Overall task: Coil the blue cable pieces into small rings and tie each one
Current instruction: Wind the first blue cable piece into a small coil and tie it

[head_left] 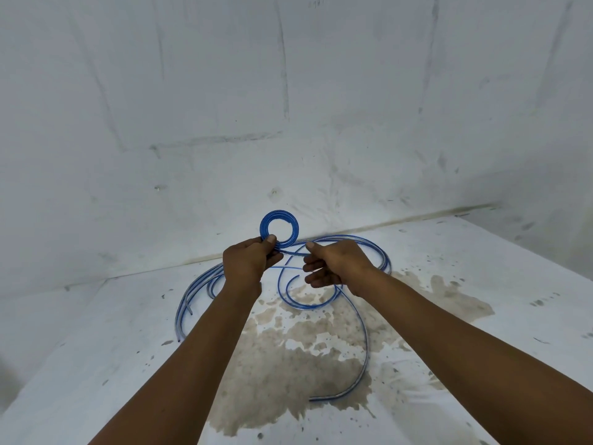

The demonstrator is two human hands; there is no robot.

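Loose cable (364,332) loops sprawl across the sheet (96,364) beneath and behind both hands, curving left, right and toward the viewer. The sheet's near-left and far-right stretches lie open. A draped wall (288,91) closes off the back

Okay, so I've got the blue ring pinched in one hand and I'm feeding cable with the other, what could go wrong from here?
1. Only the left hand pinches the coiled ring at its lower edge; a slack grip could let the turns spring open.
2. The loose cable near the right hand crosses itself, so it may snag.
3. It lies across the brown stain, possibly picking up dirt.
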